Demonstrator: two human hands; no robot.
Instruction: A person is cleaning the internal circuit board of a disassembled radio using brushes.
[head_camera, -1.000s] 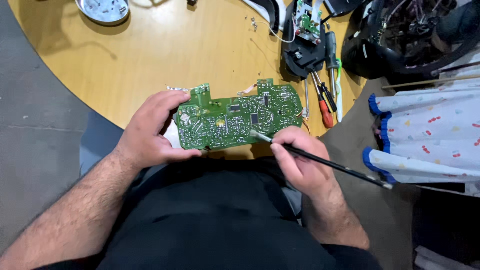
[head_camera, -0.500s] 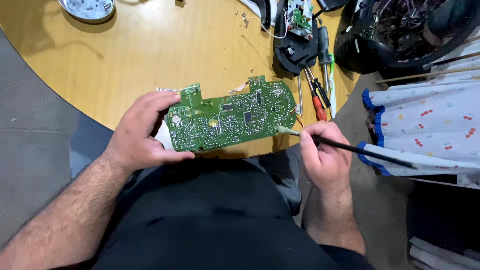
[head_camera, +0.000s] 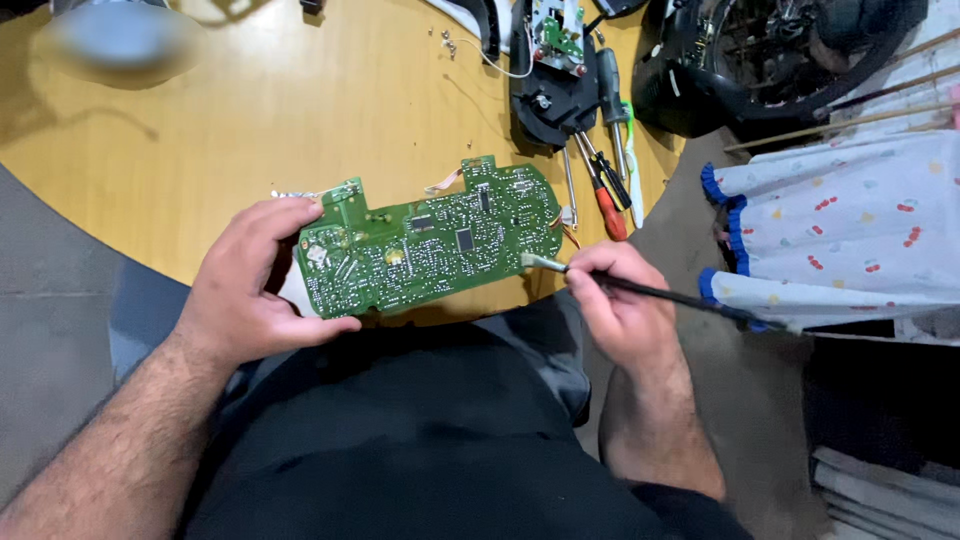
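Note:
A long green circuit board (head_camera: 430, 240) is held over the near edge of a round wooden table (head_camera: 250, 120). My left hand (head_camera: 250, 280) grips the board's left end, thumb underneath. My right hand (head_camera: 620, 305) pinches a thin black-handled brush (head_camera: 660, 292); its pale bristle tip touches the board's right lower edge.
Several screwdrivers (head_camera: 600, 190) lie on the table's right side beside a black housing with a small green board (head_camera: 555, 60). A dark rounded casing (head_camera: 760, 60) sits at the top right. A white dotted cloth with blue trim (head_camera: 830, 230) hangs at the right. Small screws (head_camera: 450, 40) lie further back.
The brush tip has slid from the board's middle lower edge to its right end. My right hand shifted right with it. The left hand keeps its grip.

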